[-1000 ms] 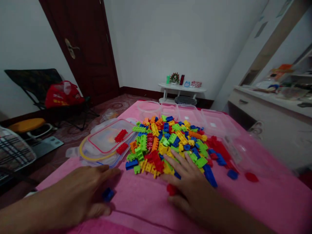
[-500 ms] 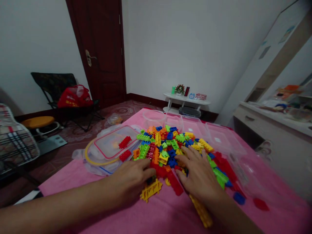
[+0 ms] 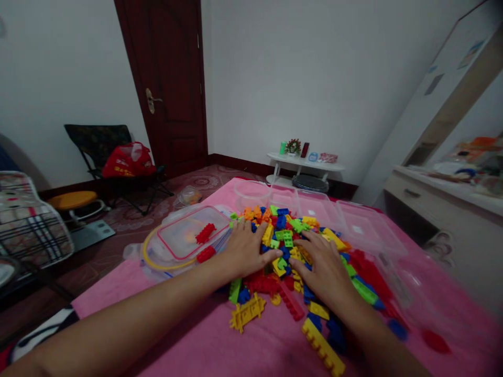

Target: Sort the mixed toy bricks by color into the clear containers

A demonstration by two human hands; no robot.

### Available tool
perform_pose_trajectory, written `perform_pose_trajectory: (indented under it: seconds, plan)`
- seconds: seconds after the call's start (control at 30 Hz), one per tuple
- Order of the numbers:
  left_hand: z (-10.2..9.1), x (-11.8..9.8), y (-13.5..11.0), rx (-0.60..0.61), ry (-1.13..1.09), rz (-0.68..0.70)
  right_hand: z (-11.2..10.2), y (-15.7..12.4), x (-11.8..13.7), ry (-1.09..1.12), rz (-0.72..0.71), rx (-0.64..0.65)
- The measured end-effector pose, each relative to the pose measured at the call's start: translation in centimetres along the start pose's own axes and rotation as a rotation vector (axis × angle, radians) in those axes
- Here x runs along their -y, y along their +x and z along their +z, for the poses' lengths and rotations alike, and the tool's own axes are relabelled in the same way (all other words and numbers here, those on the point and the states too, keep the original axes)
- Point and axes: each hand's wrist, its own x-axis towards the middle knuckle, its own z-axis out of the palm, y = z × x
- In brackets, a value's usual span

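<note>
two hands lay on one pile of bricks [image 3: 291, 238] in the middle of the pink cloth [image 3: 212, 348]. the left hand [image 3: 245, 251] rested palm down on the pile's left side, fingers spread flat and closed on nothing. the right hand [image 3: 324, 269] lay the same way on the right side, fingers fanned wide and gripping nothing that showed. the bricks were too many to count, in five colours: red, blue, yellow, green and orange.

two red bricks [image 3: 205, 234] sat apart from the pile on a stack of lids [image 3: 178, 241] just to its left, where three rims showed, red, yellow and blue. a row of clear tubs [image 3: 314, 203], four that i could count, stood along the far edge, touching the pile's back. one yellow fence piece [image 3: 247, 312] and one long yellow brick [image 3: 323, 348] lay at the near fringe.

the lids reached the cloth's left edge. bare cloth lay open in front of the pile, between the forearms and towards the near edge. the right side was blurred, with a loose red piece [image 3: 434, 340] on it.

the bricks were hard, glossy plastic, studded and blocky. the cloth looked soft and matte. the tubs were thin, see-through and round-cornered.
</note>
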Motion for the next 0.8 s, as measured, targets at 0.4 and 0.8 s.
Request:
perform_pose_trajectory:
  seconds: [0.4, 0.8]
  plan:
    - [-0.3, -3.1, 2.0, -0.022, -0.460, 0.187, -3.8, 0.8, -4.9, 0.096, 0.257, -0.210]
    - [1.3, -1.5, 1.3, -0.115, -0.404, 0.092, -1.0, 0.0, -6.8, 0.094, 0.553, 0.185]
